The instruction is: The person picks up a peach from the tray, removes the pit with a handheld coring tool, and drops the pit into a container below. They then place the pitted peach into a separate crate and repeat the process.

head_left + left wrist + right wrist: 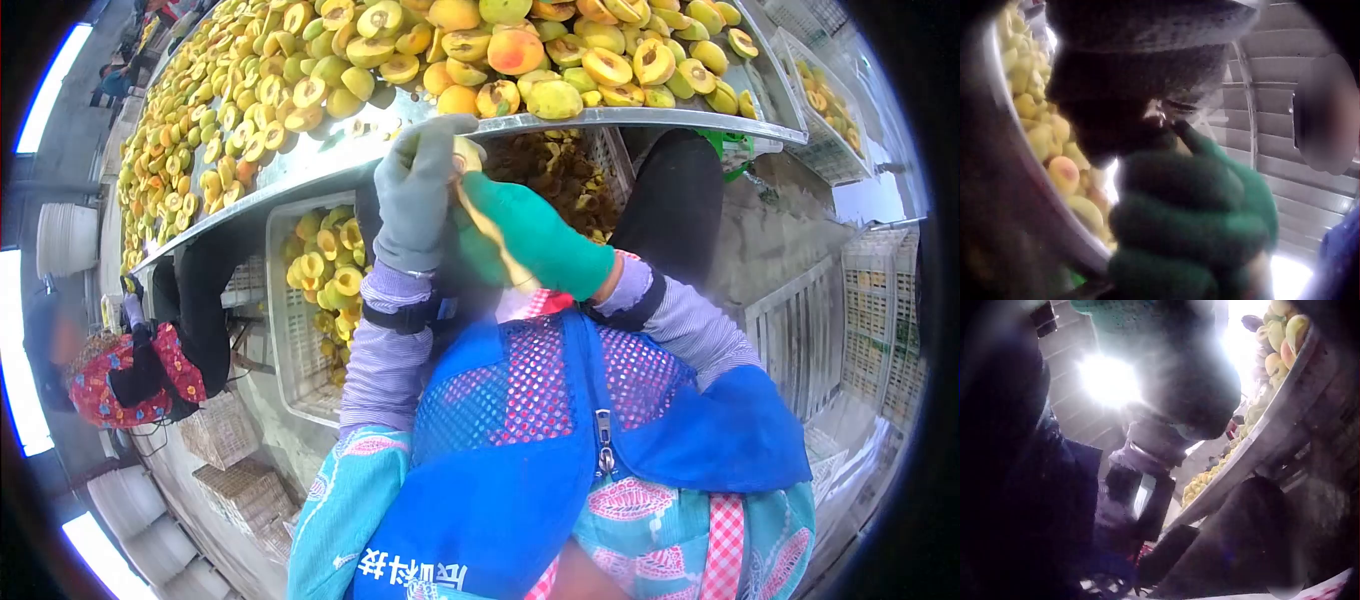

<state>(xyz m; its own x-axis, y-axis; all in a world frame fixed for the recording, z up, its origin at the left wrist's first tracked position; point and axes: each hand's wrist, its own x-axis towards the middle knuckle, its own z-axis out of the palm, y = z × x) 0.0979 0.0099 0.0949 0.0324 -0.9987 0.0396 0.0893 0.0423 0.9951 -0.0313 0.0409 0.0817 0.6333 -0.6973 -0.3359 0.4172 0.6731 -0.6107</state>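
In a grey glove, my left hand [412, 195] holds a piece of apricot [466, 154] at the table edge, its cut face with a brown middle partly showing. My right hand [535, 238], gloved in green, grips a tool with a long pale handle [516, 272] right beside the fruit. In the left wrist view the green fingers [1185, 228] are curled, and a small metallic glint shows between the two gloves. The tool's working tip is mostly hidden by the hands.
Halved apricots [605, 65] cover the metal-rimmed table [660, 116] ahead. Below it stand a crate of apricot halves [335, 265] and a crate of dark brown scraps [560, 165]. Another person [135, 375] sits at the left. More crates [880, 300] stand at the right.
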